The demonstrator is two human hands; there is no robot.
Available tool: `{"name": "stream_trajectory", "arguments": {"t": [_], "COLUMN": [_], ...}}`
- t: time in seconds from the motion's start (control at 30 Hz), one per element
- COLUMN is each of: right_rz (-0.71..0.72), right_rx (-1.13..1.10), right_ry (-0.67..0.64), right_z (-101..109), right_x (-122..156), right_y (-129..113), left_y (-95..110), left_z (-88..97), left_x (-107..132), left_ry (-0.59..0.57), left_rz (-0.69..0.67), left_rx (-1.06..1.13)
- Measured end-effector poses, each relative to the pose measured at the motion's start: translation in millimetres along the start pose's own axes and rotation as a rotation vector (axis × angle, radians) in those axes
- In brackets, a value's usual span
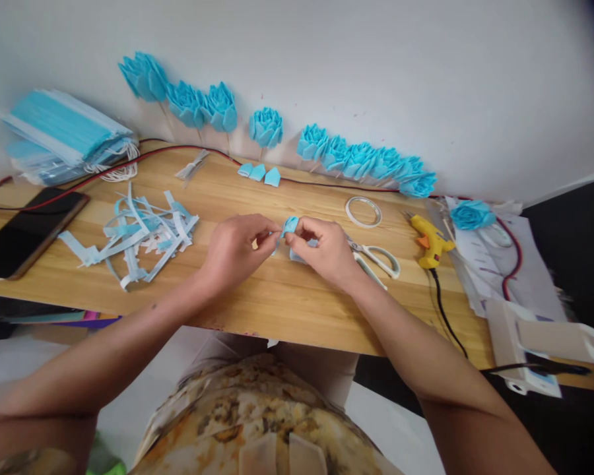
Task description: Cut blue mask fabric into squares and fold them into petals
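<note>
Both my hands meet over the middle of the wooden table [287, 303]. My left hand [237, 247] and my right hand [324, 251] pinch a small folded piece of blue fabric [290, 225] between their fingertips. Another blue piece [297, 256] lies on the table under my right hand, partly hidden. White-handled scissors [379, 258] lie just right of my right hand.
A heap of cut blue and white strips [138, 237] lies to the left, a dark phone [27, 231] beyond it. A stack of face masks [64, 135], blue fabric flowers [361, 160] along the wall, folded petals [260, 173], a tape roll [363, 211] and a yellow glue gun [429, 239].
</note>
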State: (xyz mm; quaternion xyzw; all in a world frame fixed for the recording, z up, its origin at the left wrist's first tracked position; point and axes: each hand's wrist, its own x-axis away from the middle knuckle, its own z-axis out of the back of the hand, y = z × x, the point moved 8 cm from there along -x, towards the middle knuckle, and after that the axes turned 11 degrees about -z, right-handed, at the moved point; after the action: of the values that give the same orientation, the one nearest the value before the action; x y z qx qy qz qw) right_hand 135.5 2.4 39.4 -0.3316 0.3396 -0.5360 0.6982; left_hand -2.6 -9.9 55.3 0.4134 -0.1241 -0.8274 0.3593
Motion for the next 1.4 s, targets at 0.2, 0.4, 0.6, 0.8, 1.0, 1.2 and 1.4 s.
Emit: {"name": "stream_trajectory", "arguments": {"t": [0.2, 0.4, 0.6, 0.8, 1.0, 1.2, 1.4], "right_rz": [-0.051, -0.098, -0.079, -0.115, -0.126, -0.098, -0.155], "right_rx": [-0.090, -0.170, -0.140, -0.206, -0.216, -0.207, -0.326], "right_ry": [-0.028, -0.111, -0.135, -0.219, -0.124, -0.134, -0.240], "right_z": [-1, -5, -5, -9, -10, -9, -11], "right_x": [-3, -4, -2, 0, -3, -3, -2], "right_y": [9, 13, 8, 6, 14, 12, 11], "left_y": [-11, -35, -32, -29, -26, -26, -33], "left_z": [-3.7, -5.8, -23.3, -22.5, -23.9, -25.0, -25.4], "left_x": [1, 7, 9, 5, 4, 4, 7], "left_ry": [-0.009, 0.079, -0.084, -0.005, 0.035, 0.011, 0.001], "left_rz": [0.172, 0.378, 0.475, 0.435, 0.397, 0.420, 0.476], "left_rx": [0.208, 0.477, 0.707, 0.704, 0.708, 0.743, 0.742]}}
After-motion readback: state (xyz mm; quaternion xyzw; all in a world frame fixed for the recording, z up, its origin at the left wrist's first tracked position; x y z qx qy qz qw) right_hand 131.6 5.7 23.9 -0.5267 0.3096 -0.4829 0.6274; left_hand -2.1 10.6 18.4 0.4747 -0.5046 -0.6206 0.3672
